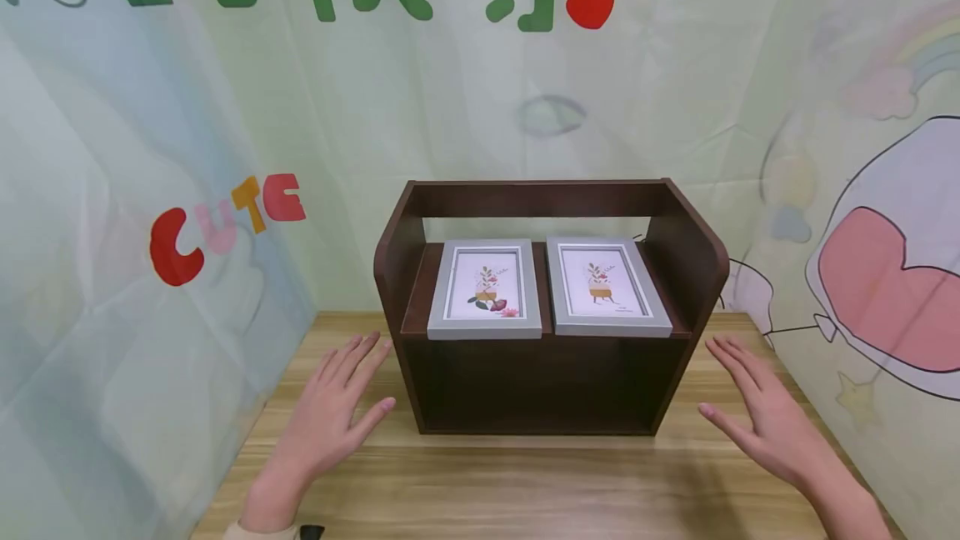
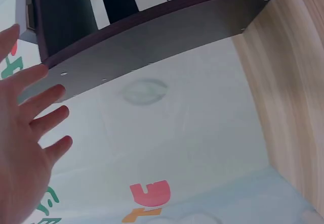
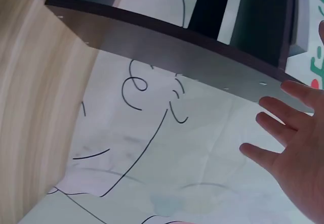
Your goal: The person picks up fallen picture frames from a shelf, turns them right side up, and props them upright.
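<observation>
A dark brown wooden shelf unit [image 1: 536, 386] stands upright on the table. Two silver picture frames lie face up on its shelf board: the left picture frame [image 1: 485, 290] has a plant print with extra flowers at the bottom, and the right picture frame [image 1: 606, 286] has a similar potted-plant print. To the left of the unit, my left hand [image 1: 322, 411] is held with its fingers spread, holding nothing. On the opposite side, my right hand [image 1: 772, 415] is likewise spread and bare. Both wrist views show the fingers beside the unit's side panels [image 2: 152, 42].
Light wood-grain table [image 1: 480, 482] runs under the unit. A pale printed curtain [image 1: 360, 107] hangs behind it and along both sides, with green characters, "CUTE" letters and a balloon drawing. A dark band with a watch-like edge [image 1: 311, 532] shows at the left wrist.
</observation>
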`<state>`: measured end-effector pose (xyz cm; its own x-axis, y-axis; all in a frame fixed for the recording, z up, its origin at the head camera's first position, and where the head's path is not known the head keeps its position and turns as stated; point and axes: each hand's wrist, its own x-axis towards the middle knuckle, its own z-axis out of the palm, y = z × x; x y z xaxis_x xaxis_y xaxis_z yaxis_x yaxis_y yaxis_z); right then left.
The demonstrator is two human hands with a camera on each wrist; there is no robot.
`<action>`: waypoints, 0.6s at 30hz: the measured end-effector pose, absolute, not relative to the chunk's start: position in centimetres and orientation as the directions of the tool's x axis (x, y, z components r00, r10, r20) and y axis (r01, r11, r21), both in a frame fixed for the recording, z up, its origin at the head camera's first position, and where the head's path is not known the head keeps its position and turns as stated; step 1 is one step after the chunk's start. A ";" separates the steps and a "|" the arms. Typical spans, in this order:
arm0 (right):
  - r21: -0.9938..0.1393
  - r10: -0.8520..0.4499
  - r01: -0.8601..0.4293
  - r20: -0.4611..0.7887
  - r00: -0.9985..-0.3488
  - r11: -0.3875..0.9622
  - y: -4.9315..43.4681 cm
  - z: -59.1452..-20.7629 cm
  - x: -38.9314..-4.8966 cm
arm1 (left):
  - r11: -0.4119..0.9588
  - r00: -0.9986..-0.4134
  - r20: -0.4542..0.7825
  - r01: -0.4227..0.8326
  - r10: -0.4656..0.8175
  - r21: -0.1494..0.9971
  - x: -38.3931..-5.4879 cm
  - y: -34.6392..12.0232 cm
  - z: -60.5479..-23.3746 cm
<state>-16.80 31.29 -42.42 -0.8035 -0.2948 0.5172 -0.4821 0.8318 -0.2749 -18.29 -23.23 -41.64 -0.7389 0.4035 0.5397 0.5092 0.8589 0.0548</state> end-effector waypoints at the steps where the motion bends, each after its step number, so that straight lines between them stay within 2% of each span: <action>1: -0.278 -0.290 -0.483 0.524 -0.801 0.831 31.2 -42.2 -16.7 | 0.853 -0.726 0.552 0.520 0.410 0.051 -18.2 -23.2 -41.5; 11: -0.271 -0.271 -0.526 0.621 -0.735 0.806 30.1 -41.1 -16.1 | 0.793 -0.588 0.679 0.609 0.439 0.015 -18.2 -22.3 -40.4; 18: -0.263 -0.273 -0.645 0.746 -0.608 0.717 29.3 -40.5 -16.6 | 0.745 -0.483 0.761 0.667 0.433 0.000 -18.3 -21.3 -39.7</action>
